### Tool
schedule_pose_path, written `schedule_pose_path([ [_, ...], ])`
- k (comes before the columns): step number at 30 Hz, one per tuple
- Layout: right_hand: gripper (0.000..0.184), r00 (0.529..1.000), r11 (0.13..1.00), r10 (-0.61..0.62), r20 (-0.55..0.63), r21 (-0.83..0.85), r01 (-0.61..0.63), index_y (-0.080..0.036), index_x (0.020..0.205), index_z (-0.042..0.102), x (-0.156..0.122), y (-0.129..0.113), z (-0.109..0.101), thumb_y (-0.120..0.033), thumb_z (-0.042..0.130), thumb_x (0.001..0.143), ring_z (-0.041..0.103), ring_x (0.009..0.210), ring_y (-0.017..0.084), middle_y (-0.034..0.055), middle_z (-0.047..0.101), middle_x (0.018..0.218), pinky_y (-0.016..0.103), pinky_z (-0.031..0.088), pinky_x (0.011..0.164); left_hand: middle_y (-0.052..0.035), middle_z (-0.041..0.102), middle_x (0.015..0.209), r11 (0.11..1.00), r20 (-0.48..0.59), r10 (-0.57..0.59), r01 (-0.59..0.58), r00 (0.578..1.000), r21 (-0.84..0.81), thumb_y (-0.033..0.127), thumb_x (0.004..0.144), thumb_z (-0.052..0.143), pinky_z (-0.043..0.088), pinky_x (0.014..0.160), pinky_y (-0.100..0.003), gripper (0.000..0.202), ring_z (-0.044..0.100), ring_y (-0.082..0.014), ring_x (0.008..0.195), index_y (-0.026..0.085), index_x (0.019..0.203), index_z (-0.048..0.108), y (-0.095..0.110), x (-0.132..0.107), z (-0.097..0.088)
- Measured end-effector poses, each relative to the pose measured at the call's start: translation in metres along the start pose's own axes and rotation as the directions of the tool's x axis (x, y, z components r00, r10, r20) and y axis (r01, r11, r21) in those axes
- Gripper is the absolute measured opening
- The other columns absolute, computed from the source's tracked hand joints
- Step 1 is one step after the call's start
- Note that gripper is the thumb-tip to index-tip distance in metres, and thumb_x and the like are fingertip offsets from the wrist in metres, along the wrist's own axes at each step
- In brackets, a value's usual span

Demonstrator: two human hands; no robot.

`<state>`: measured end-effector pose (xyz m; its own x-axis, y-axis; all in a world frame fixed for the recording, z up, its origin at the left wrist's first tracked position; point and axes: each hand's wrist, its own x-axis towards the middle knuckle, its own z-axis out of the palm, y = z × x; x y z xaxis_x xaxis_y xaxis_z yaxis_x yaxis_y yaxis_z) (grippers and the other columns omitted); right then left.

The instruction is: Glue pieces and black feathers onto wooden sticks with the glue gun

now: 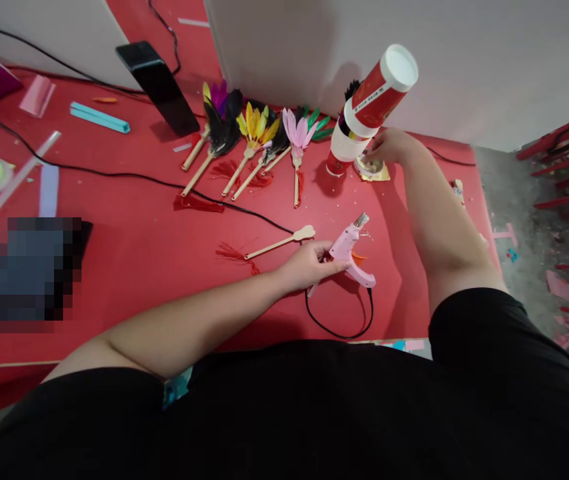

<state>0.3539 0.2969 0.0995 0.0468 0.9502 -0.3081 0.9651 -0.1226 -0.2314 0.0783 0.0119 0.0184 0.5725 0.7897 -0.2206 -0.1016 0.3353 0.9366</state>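
My left hand (313, 265) is wrapped around a pink hot glue gun (344, 243), its metal nozzle tilted up and away from me. An orange trigger shows below the body, and a black cord loops from the handle. My right hand (389, 147) reaches down to a small round dish (370, 168) at the back, fingers bent into it; what they pinch is hidden. Left of the glue gun lies a bare wooden stick (279, 243) with a paddle-shaped head and a red tassel. Behind it rest several feathered sticks with tassels, one with pink feathers (299, 130), another with yellow feathers (254, 125).
Stacked red and white paper cups (370, 100) lean beside my right hand. A black phone (159, 87) stands propped at the back. A tablet-like device, blurred (29, 270), lies at left. The black cord (164, 181) crosses the red table (129, 287). A grey wall stands behind.
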Motion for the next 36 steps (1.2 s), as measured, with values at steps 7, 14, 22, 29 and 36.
schedule_pose_path([
  [7, 0.031, 0.968, 0.911, -0.037, -0.248, 0.390, 0.134, -0.014, 0.087, 0.075, -0.046, 0.018, 0.006, -0.001, 0.094, 0.107, 0.050, 0.074, 0.006, -0.0078, 0.072, 0.074, 0.030, 0.043, 0.080, -0.0055, 0.083, 0.099, 0.996, 0.002, -0.013, 0.013, 1.000, -0.086, 0.064, 0.076, 0.117, 0.056, 0.095, -0.036, 0.063, 0.069, -0.0193, 0.094, 0.015, 0.102, 0.088, 0.010, 0.000, -0.001],
  [14, 0.036, 0.890, 0.472, 0.018, -0.456, 0.788, 0.394, -0.027, 0.092, 0.071, -0.104, 0.054, 0.047, -0.005, 0.097, 0.104, 0.070, 0.079, 0.015, 0.0003, 0.082, 0.085, 0.031, 0.056, 0.073, -0.0011, 0.074, 0.086, 0.987, -0.055, -0.047, 0.038, 0.997, -0.157, 0.072, 0.076, 0.118, 0.052, 0.087, -0.034, 0.070, 0.063, -0.0158, 0.084, 0.016, 0.098, 0.085, 0.007, 0.002, -0.006],
  [22, 0.058, 0.940, 0.320, -0.131, -0.316, 0.884, 0.342, -0.030, 0.099, 0.067, -0.146, 0.025, 0.065, -0.059, 0.116, 0.086, 0.085, 0.090, 0.022, 0.0010, 0.082, 0.095, 0.034, 0.069, 0.075, 0.0012, 0.073, 0.086, 0.989, -0.122, -0.067, 0.050, 0.990, -0.142, 0.083, 0.076, 0.114, 0.050, 0.080, -0.031, 0.080, 0.059, -0.0136, 0.079, 0.015, 0.106, 0.085, 0.007, -0.003, -0.004],
  [29, 0.038, 0.854, 0.463, -0.359, -0.377, 0.722, 0.514, -0.031, 0.095, 0.086, -0.182, 0.012, 0.050, -0.061, 0.109, 0.091, 0.087, 0.098, 0.028, 0.0055, 0.088, 0.099, 0.048, 0.077, 0.093, 0.0053, 0.062, 0.079, 0.972, -0.199, -0.091, 0.044, 0.976, -0.229, 0.077, 0.081, 0.110, 0.045, 0.072, -0.028, 0.071, 0.055, -0.0112, 0.073, 0.021, 0.095, 0.068, 0.003, -0.004, -0.002],
  [36, 0.017, 0.772, 0.558, -0.514, -0.373, 0.539, 0.631, -0.036, 0.093, 0.095, -0.208, -0.002, 0.046, -0.049, 0.103, 0.101, 0.087, 0.091, 0.031, 0.0046, 0.094, 0.097, 0.051, 0.075, 0.092, 0.0031, 0.066, 0.078, 0.976, -0.168, -0.088, 0.052, 0.982, -0.209, 0.090, 0.078, 0.109, 0.042, 0.070, -0.028, 0.081, 0.054, -0.0110, 0.072, 0.019, 0.097, 0.075, 0.004, -0.005, -0.002],
])
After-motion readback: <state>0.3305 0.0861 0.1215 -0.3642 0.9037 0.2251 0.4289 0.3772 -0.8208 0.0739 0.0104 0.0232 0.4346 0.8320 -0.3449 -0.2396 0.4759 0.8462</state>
